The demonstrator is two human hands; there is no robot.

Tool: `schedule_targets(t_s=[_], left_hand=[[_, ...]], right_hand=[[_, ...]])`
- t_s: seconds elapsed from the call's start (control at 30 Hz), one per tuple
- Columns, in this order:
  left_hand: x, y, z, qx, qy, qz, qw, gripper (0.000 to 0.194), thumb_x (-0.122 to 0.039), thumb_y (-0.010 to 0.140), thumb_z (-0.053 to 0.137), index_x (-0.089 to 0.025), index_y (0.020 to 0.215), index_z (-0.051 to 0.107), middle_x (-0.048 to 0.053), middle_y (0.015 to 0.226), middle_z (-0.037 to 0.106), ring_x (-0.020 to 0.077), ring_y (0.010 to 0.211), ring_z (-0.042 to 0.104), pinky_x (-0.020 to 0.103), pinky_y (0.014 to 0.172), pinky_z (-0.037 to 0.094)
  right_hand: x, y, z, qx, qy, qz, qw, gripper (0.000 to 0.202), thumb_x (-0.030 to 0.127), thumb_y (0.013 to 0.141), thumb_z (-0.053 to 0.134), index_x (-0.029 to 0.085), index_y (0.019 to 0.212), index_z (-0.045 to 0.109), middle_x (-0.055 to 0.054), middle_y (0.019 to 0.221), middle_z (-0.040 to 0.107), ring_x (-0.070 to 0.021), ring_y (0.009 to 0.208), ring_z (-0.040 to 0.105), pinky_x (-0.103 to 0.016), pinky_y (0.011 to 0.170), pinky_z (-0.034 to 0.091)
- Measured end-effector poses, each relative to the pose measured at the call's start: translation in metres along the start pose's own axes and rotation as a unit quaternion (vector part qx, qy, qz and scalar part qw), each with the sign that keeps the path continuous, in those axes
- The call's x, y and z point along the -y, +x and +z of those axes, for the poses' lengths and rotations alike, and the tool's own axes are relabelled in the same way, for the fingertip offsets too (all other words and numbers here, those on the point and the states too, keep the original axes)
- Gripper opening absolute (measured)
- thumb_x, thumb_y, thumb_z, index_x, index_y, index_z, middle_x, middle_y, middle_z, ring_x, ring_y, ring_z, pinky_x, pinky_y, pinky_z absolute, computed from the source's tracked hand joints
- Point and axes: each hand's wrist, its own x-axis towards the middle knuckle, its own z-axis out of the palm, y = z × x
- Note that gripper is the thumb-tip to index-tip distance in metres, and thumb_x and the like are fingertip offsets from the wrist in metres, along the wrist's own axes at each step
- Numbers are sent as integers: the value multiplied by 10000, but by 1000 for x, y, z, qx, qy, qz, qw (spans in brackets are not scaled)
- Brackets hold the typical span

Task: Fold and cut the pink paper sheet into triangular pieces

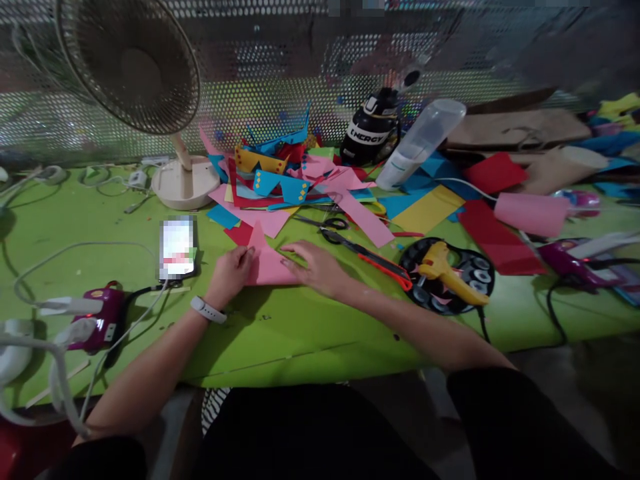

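Observation:
A pink sheet of paper (271, 265) lies on the green table in front of me, with a folded part rising to a point at its top left. My left hand (233, 270), a pale band on its wrist, is closed with thumb and fingers pinching the paper's left edge. On the other side, my right hand (317, 268) rests at the paper's right edge. Its thumb and fingers are apart, the fingertips at or just over the paper. A red paper piece (241, 233) shows partly behind the pink sheet.
Behind the paper are cut paper glasses (281, 187), scissors (333, 230) and an orange cutter knife (385, 261). A yellow glue gun (445, 273) lies at right, a phone (177, 248) at left. A fan (185, 181), black bottle (370, 130) and purple power strip (103, 313) stand around.

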Motion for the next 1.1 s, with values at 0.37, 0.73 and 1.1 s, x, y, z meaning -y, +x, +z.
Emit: schedule_targets(t_s=[0.37,0.73,1.1], left_hand=[[-3,2,-3,56,108,-20,992,324,-321,955,387,-215,649,393,-20,552,439,142,514,407,274,546,255],[-11,-2,-2,64,283,-22,957,302,-333,1005,352,-168,987,605,88,844,718,226,735,665,289,586,380],[-24,-27,-13,95,389,151,904,384,-220,1012,343,-112,1333,523,146,1375,585,257,1228,577,395,985,467]], right_hand=[[8,-34,23,37,-279,-243,928,706,592,985,337,57,1433,448,-162,1498,423,-278,1413,387,-525,1180,278],[1,-41,33,78,-280,-229,929,682,558,993,347,72,1470,390,-168,1501,416,-286,1402,404,-559,1136,341],[-1,-43,34,112,-279,-217,929,652,518,994,384,75,1472,388,-182,1508,394,-300,1412,384,-583,1137,315]])
